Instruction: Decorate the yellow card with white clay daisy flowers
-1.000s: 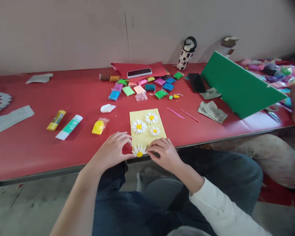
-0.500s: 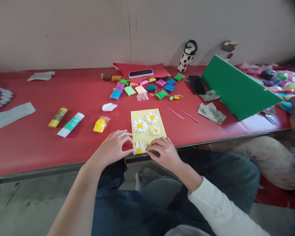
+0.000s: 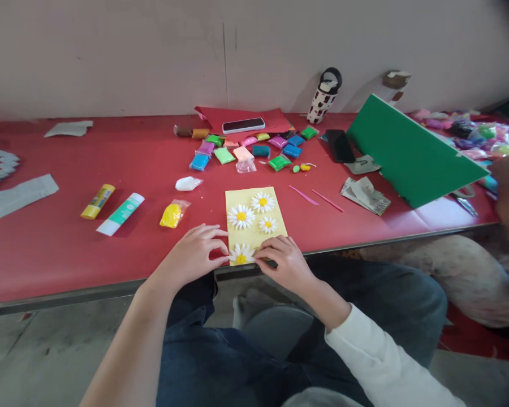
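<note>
A pale yellow card (image 3: pixel 254 236) lies at the table's front edge and bears several white daisies with yellow centres, seemingly of modelling clay. The lowest daisy (image 3: pixel 241 255) sits between my two hands. My left hand (image 3: pixel 197 251) rests by the card's left edge, thumb and fingers apart, the thumb tip beside that daisy's left petals. My right hand (image 3: pixel 284 261) lies over the card's lower right corner. Its thumb and forefinger are pinched together at a right-hand petal of the lowest daisy; the fingertips partly hide it.
To the left lie a yellow clay packet (image 3: pixel 172 215), a white packet (image 3: pixel 188 183) and two glue sticks (image 3: pixel 121 214). Pink modelling tools (image 3: pixel 304 195) lie right of the card. Behind are coloured clay packets (image 3: pixel 261 151), a phone (image 3: pixel 243 125), a bottle (image 3: pixel 322 100); a green board (image 3: pixel 411 152) leans at right.
My right thumb and forefinger have shifted very slightly at the lowest daisy's right side. My left hand stays nearly still. At the far right, another person's hand has moved a little.
</note>
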`<move>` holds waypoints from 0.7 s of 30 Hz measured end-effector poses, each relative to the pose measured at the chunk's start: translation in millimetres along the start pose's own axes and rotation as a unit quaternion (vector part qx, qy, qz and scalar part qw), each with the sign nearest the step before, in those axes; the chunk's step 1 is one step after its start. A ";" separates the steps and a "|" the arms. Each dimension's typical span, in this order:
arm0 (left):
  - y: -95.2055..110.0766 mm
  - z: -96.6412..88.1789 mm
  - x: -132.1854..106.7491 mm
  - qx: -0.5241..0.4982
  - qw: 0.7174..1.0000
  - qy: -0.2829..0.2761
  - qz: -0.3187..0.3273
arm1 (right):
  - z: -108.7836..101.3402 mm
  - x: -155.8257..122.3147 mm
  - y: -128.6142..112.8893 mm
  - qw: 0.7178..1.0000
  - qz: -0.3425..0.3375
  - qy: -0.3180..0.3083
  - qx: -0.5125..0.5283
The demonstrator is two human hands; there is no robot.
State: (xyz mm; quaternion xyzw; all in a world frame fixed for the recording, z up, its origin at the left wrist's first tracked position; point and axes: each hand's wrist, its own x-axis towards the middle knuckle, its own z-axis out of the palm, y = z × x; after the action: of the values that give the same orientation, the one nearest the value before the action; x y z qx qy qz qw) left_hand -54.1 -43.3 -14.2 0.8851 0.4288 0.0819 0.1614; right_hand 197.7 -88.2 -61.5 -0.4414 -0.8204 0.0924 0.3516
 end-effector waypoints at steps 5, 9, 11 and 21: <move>-1.8 2.2 -1.1 0.000 1.000 -0.009 0.011 | -2.8 0.3 5.8 1.000 -0.009 -0.009 0.024; -1.9 2.8 -1.7 0.001 1.000 -0.007 0.016 | -5.0 -0.6 8.7 0.999 -0.014 -0.021 0.035; -1.4 2.7 -1.6 0.002 1.000 -0.007 0.016 | -5.2 -0.8 9.1 0.999 -0.016 -0.027 0.037; 2.8 -4.4 -1.6 -0.026 0.999 -0.023 -0.018 | -16.6 -2.3 12.4 0.996 -0.011 0.024 0.088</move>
State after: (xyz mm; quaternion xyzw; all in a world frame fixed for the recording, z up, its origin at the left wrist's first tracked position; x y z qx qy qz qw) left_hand -54.2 -45.2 -9.1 0.8742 0.4390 0.0697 0.1956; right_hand 217.6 -85.3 -56.2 -0.4016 -0.8051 0.1496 0.4100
